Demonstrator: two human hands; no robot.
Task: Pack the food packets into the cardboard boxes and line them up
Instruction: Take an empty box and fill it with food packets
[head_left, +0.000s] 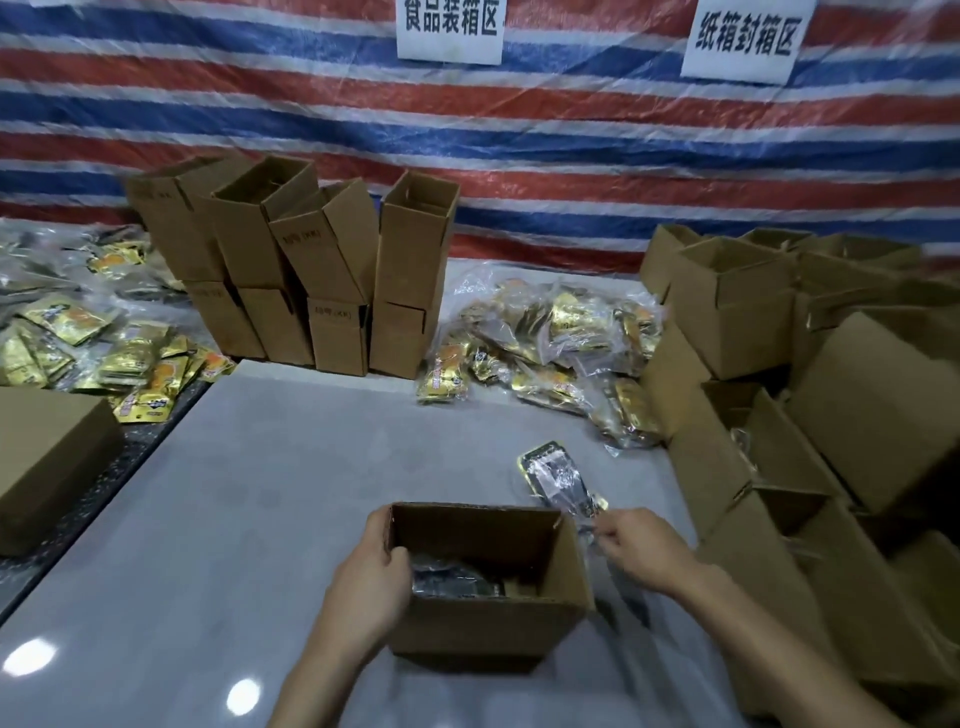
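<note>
A red, white and blue striped woven plastic sheet (571, 156) hangs across the back as a wall, creased and shiny. A white paper sign with black Chinese characters (450, 28) is fixed near its top centre, with a second white paper sign (740, 44) to the right. Below lies a glossy pale grey worktop (260, 493) with two bright light reflections (28, 657) at front left. A dark speckled strip (130, 457) borders its left edge.

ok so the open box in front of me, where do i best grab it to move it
Take the open box by its two side walls at the rim, coming from above. The top is open and the walls stand upright, so fingers can hook over; the left hand grips the left wall that way. The right hand pinches a packet.
</note>
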